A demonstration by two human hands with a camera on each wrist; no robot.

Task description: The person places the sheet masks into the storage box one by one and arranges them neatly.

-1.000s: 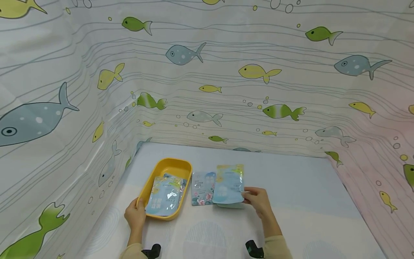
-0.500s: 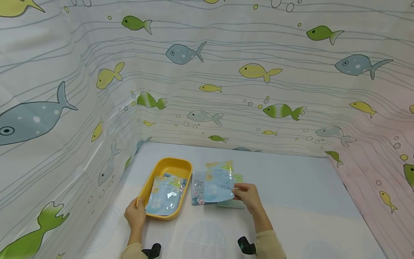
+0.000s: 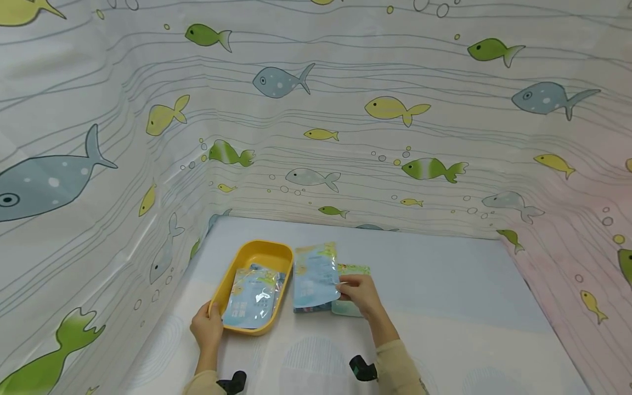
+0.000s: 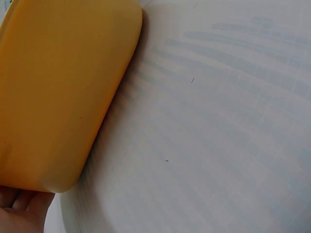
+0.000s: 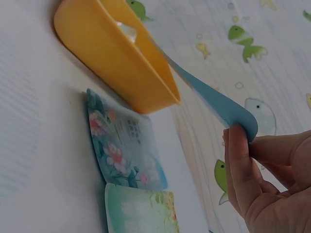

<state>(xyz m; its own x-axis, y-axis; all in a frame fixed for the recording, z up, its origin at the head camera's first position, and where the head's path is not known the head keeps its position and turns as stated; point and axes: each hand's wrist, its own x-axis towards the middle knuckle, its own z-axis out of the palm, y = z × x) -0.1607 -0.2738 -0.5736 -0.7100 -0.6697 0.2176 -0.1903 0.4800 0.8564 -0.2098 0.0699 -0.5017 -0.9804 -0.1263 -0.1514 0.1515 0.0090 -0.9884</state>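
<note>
My right hand (image 3: 362, 293) pinches the edge of a light blue sachet (image 3: 315, 275) with a yellow top, thumb on one side and fingers on the other. In the right wrist view that sachet (image 5: 214, 99) is seen nearly edge-on, raised above the table. Under it lie a blue flowered sachet (image 5: 124, 141) and, beside that, a green sachet (image 5: 141, 211). My left hand (image 3: 206, 327) holds the near left corner of a yellow tray (image 3: 266, 246); the left wrist view shows the fingers at the tray's wall (image 4: 63, 87). Inside the tray rests another light blue sachet (image 3: 252, 299), overlapping others.
A white tablecloth (image 3: 444, 318) with pale patterns covers the table. Fish-printed sheeting (image 3: 345, 82) rises at the back and both sides. A black wrist-camera mount (image 3: 362, 368) sits by the right sleeve, another (image 3: 233, 382) by the left.
My right hand has carried the light blue sachet left toward the tray, uncovering the green sachet and covering most of the flowered one. The left hand and tray have stayed put.
</note>
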